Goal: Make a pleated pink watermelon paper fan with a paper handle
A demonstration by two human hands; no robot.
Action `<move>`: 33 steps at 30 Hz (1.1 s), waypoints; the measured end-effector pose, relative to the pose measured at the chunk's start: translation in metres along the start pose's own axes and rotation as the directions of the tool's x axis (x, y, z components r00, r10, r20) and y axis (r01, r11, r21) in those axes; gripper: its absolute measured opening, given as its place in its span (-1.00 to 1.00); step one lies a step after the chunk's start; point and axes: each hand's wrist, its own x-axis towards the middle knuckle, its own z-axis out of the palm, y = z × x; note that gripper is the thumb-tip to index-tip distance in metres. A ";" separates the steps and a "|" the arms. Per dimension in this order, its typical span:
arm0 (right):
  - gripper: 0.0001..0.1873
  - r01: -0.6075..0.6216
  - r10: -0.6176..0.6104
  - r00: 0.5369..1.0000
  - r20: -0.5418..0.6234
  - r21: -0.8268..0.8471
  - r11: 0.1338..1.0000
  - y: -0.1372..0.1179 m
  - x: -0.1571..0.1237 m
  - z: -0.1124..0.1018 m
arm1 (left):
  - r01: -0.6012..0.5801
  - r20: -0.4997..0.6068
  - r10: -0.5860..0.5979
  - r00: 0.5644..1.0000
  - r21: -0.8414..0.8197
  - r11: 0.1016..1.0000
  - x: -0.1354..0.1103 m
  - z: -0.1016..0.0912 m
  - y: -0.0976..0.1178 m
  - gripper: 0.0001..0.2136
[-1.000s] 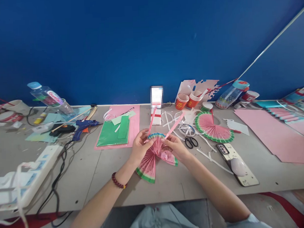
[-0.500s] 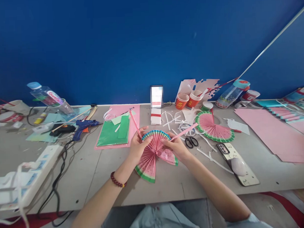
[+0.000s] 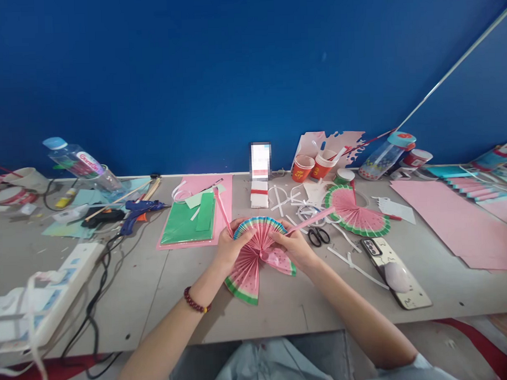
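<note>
A pleated pink paper fan (image 3: 258,234) with a green and blue rim, painted like a watermelon slice, is spread between my two hands over the grey table (image 3: 165,293). My left hand (image 3: 230,247) pinches its left side, where a pink stick (image 3: 222,209) juts up and left. My right hand (image 3: 296,246) grips the right side, with a second pink stick (image 3: 310,219) pointing right. Two more watermelon fan pieces (image 3: 246,279) lie under my hands, touching the held fan.
A finished watermelon fan (image 3: 356,213), scissors (image 3: 317,236) and white paper strips lie right of my hands, a phone (image 3: 395,273) nearer the edge. Green and pink paper (image 3: 188,223), a blue glue gun (image 3: 140,208), a power strip (image 3: 52,283), bottles and paper cups (image 3: 315,165) crowd the table.
The two pink sticks have swung apart, from nearly upright to splayed left and right, and the pleated fan has spread wider between my hands.
</note>
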 end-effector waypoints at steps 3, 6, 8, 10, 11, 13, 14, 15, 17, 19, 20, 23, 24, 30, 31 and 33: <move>-0.68 0.000 0.000 1.000 -0.009 0.000 1.000 -0.001 -0.001 0.000 | 0.015 -0.013 -0.015 1.000 -0.011 1.000 0.001 -0.001 -0.002 -0.64; -0.68 0.000 0.000 1.000 -0.017 0.004 1.000 -0.003 -0.001 0.001 | 0.031 -0.021 -0.032 0.999 -0.044 0.999 0.002 -0.002 -0.004 -0.63; -0.67 0.004 -0.004 1.000 -0.018 0.009 1.000 -0.003 -0.001 0.001 | 0.039 -0.020 -0.041 0.999 -0.076 0.996 0.002 -0.002 -0.004 -0.64; -0.67 0.008 -0.008 1.000 -0.021 0.010 1.000 -0.003 -0.001 0.001 | 0.044 -0.018 -0.046 0.999 -0.101 0.994 0.002 -0.002 -0.004 -0.65; -0.66 0.010 -0.009 1.000 -0.024 0.010 1.000 -0.003 0.000 0.001 | 0.047 -0.016 -0.049 0.999 -0.110 0.993 0.002 -0.002 -0.004 -0.66; -0.65 0.009 -0.009 1.000 -0.029 0.007 1.000 -0.002 0.000 0.000 | 0.053 -0.007 -0.054 0.999 -0.120 0.991 0.002 -0.001 -0.004 -0.65; -0.63 0.008 -0.008 1.000 -0.029 0.005 1.000 -0.002 0.000 0.000 | 0.055 -0.002 -0.056 0.998 -0.121 0.991 0.002 -0.001 -0.003 -0.65; -0.61 0.006 -0.006 1.000 -0.027 0.001 1.000 -0.002 -0.001 0.000 | 0.058 0.009 -0.058 0.998 -0.120 0.991 0.002 0.000 -0.003 -0.65; -0.58 0.003 -0.003 1.000 -0.023 -0.007 1.000 -0.002 -0.001 0.001 | 0.059 0.029 -0.056 0.998 -0.109 0.992 0.001 0.001 -0.002 -0.63; -0.57 -0.001 0.000 1.000 -0.023 -0.016 1.000 -0.003 -0.001 0.001 | 0.062 0.031 -0.060 0.998 -0.089 0.994 0.000 0.001 -0.001 -0.62; -0.58 -0.003 0.002 1.000 -0.024 -0.018 1.000 -0.003 -0.001 0.001 | 0.066 0.026 -0.064 0.998 -0.081 0.995 0.000 0.001 -0.001 -0.62; -0.64 -0.005 0.005 1.000 -0.023 -0.020 1.000 -0.003 -0.001 0.000 | 0.078 0.003 -0.078 0.997 -0.081 0.994 0.000 0.000 -0.002 -0.65; -0.66 -0.005 0.004 1.000 -0.022 -0.019 1.000 -0.002 -0.001 0.000 | 0.080 0.001 -0.080 0.997 -0.089 0.993 0.000 0.000 -0.002 -0.66; -0.67 0.000 0.000 1.000 -0.029 -0.013 1.000 -0.002 0.000 0.001 | 0.064 -0.002 -0.064 0.998 -0.108 0.992 0.001 -0.001 -0.002 -0.69; -0.67 0.000 0.000 1.000 -0.028 -0.011 1.000 -0.002 0.000 0.001 | 0.061 -0.004 -0.062 0.998 -0.108 0.992 0.001 -0.001 -0.002 -0.69; -0.67 -0.002 0.002 1.000 -0.027 -0.007 1.000 -0.003 0.000 0.001 | 0.062 -0.009 -0.063 0.998 -0.109 0.992 0.002 -0.001 -0.002 -0.68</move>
